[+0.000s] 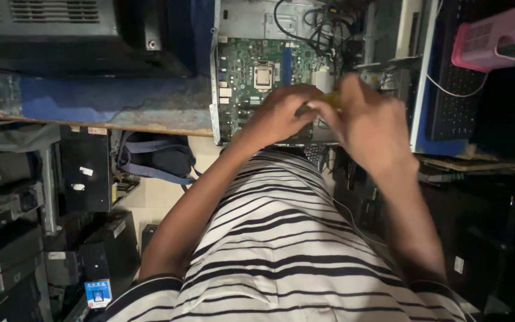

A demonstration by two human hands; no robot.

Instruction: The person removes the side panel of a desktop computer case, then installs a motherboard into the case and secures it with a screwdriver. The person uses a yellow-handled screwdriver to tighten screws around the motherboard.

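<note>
Clearly both hands meet over the near edge of an open computer case (222,89) that lies on the blue, worn tabletop (108,98), its green motherboard (251,77) facing up. The left hand (278,113) and the right hand (362,116) close together around a small yellowish object (332,98), only a sliver of which shows between the fingers; motion blur hides what it is. Each grip is narrow and pinched on that piece, fingertips touching or nearly so. Judging by how little of it shows and how lightly the fingers curl, it looks light and stiff, something to be held by its ends or edges rather than squeezed across the middle, and small enough to slip out if the pinch loosens. Just beyond the hands, towards the far edge of the board, the bare processor socket (263,76) sits exposed, and that part looks fragile, best left untouched by fingers. Black cables (317,27) loop over the far corner of the case. A black keyboard (454,89) stands beside the case on the right, with a pink basket (496,36) above it.
</note>
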